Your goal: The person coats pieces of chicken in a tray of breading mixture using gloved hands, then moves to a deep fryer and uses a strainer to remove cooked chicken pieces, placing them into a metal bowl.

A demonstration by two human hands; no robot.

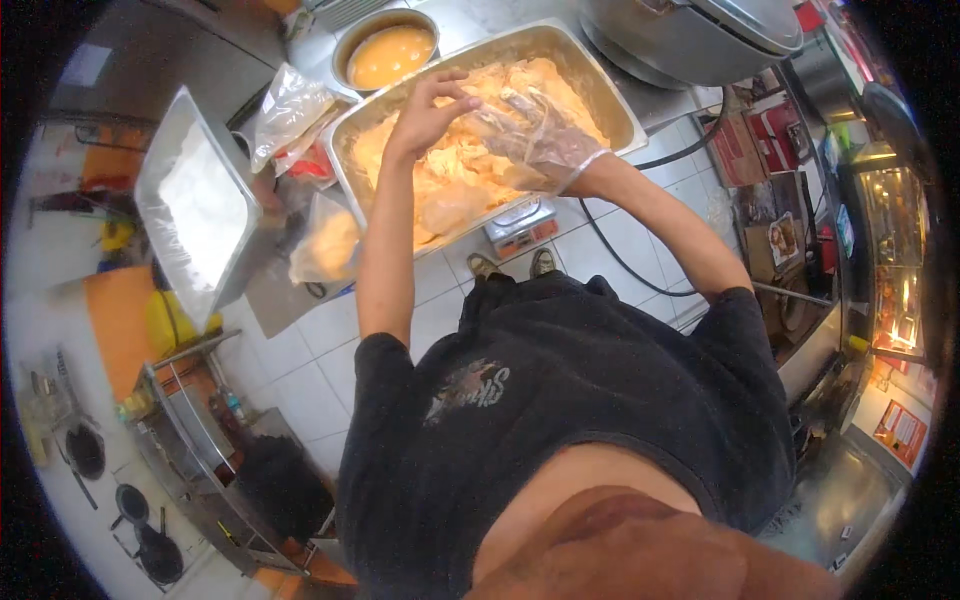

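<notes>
A rectangular metal tray point(622, 120) full of lumpy, yellow-orange floury breading point(465, 169) lies before me. My left hand point(431, 112) is bare and hovers above the tray, fingers apart and slightly bent, with nothing visible in it. Beside it, my right hand point(544, 142) wears a clear plastic glove whose fingers are caked with breading. Its fingers look spread over the mix, and no separate piece shows in its grasp. Just behind the tray stands a round metal pot point(337, 64) of orange, frothy liquid point(394, 56).
A deep metal pan of white powder point(199, 202) stands left, near plastic bags point(289, 112) and a bag of yellowish contents point(330, 240). A large lidded metal pot point(675, 37) sits back right. Below the tray's near edge is a scale point(523, 225); a black hose point(611, 244) crosses the tiled floor.
</notes>
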